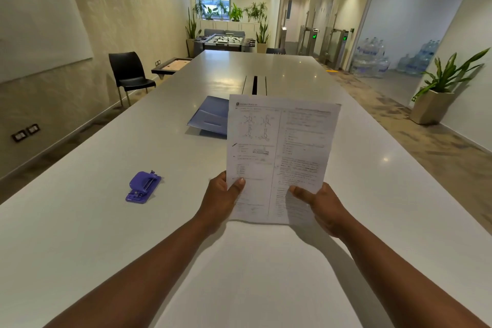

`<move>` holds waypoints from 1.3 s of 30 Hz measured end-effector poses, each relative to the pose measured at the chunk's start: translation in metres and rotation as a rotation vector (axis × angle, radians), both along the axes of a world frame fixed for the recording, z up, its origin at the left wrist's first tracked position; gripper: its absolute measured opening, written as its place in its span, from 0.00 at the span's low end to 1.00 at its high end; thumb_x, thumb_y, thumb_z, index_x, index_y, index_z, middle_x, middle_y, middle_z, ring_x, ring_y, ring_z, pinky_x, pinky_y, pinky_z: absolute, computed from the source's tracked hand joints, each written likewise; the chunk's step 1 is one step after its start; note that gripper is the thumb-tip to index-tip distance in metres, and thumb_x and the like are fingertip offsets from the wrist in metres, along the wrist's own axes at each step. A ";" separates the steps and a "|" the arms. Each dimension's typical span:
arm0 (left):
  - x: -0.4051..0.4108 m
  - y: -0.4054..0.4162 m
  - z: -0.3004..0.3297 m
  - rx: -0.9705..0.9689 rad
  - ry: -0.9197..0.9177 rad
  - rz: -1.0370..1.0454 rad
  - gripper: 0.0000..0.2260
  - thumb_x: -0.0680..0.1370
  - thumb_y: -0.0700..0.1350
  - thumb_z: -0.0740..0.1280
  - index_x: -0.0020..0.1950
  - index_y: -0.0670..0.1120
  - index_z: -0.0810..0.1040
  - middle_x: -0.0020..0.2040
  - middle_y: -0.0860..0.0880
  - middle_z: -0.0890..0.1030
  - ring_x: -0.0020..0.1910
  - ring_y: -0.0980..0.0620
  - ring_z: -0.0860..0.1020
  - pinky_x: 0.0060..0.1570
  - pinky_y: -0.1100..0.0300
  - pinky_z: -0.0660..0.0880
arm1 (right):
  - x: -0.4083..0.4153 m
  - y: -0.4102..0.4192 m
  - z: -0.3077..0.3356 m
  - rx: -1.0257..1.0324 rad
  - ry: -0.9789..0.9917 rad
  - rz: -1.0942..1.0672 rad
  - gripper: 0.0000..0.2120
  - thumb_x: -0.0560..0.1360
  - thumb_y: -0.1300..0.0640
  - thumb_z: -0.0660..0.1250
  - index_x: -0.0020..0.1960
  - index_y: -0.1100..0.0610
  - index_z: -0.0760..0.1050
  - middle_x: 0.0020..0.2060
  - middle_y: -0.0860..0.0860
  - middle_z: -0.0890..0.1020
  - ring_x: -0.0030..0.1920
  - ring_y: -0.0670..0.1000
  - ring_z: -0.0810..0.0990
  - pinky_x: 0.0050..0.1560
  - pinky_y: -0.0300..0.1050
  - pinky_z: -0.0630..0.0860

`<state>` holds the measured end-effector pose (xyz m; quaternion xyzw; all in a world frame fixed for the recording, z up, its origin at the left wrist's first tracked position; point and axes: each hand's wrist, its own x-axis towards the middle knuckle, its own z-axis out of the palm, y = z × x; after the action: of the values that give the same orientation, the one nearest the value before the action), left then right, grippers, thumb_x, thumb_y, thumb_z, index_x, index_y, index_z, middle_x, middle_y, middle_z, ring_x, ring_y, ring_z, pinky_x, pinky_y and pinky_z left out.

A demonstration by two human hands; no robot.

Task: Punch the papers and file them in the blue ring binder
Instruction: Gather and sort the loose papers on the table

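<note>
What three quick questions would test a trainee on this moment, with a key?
1. True or false: the hole punch lies on the table, untouched.
2. What holds the papers? A) left hand only B) both hands C) right hand only
3. Fill in: the blue binder lies partly behind the ____.

Key: 1 true. 2 B: left hand and right hand each have a grip near the bottom edge. 3 papers.

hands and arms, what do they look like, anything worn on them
Both forearms are bare from the bottom edge of the picture to the wrists: no sleeves show. The left hand and the right hand wear no gloves, and no watch, bracelet or ring is visible. The thumbnails are short and unpainted.
</note>
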<state>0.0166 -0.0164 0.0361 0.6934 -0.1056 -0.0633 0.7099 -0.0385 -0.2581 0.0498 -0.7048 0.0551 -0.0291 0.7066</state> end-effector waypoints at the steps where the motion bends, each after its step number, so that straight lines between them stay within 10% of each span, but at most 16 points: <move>1: 0.001 0.001 0.002 0.016 -0.006 0.004 0.10 0.83 0.46 0.67 0.64 0.50 0.79 0.57 0.50 0.86 0.54 0.46 0.85 0.53 0.43 0.83 | 0.000 -0.001 0.006 0.006 -0.006 -0.001 0.13 0.79 0.58 0.70 0.63 0.54 0.80 0.57 0.52 0.86 0.59 0.58 0.84 0.62 0.62 0.80; 22: 0.052 0.003 0.096 -0.047 0.067 0.156 0.09 0.83 0.47 0.65 0.56 0.44 0.81 0.52 0.46 0.87 0.52 0.41 0.85 0.60 0.36 0.78 | -0.009 0.001 0.027 0.034 0.023 0.085 0.10 0.82 0.60 0.64 0.63 0.57 0.76 0.54 0.59 0.85 0.52 0.64 0.86 0.53 0.60 0.84; 27: 0.057 0.002 0.097 -0.129 0.075 0.218 0.06 0.82 0.46 0.68 0.51 0.44 0.81 0.49 0.45 0.87 0.48 0.43 0.85 0.46 0.53 0.81 | -0.011 -0.001 0.023 -0.069 0.030 0.057 0.09 0.82 0.57 0.65 0.61 0.54 0.76 0.51 0.55 0.86 0.50 0.62 0.87 0.53 0.60 0.84; 30: 0.057 0.002 0.097 -0.097 0.024 0.284 0.06 0.81 0.45 0.69 0.48 0.44 0.82 0.45 0.46 0.86 0.40 0.49 0.83 0.32 0.61 0.75 | -0.012 0.000 0.022 -0.070 0.029 0.063 0.09 0.82 0.57 0.65 0.61 0.55 0.76 0.51 0.55 0.86 0.49 0.61 0.87 0.52 0.58 0.84; 39: 0.056 0.002 0.089 0.229 -0.339 0.465 0.09 0.81 0.46 0.68 0.47 0.42 0.83 0.42 0.47 0.85 0.42 0.48 0.83 0.40 0.55 0.80 | -0.010 0.004 0.022 -0.116 0.022 0.053 0.07 0.82 0.56 0.65 0.60 0.53 0.77 0.49 0.52 0.87 0.49 0.59 0.87 0.49 0.53 0.85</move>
<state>0.0724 -0.0148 0.1252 0.7750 -0.0533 0.2062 0.5950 -0.0489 -0.2538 0.0716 -0.7462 0.0424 -0.0061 0.6644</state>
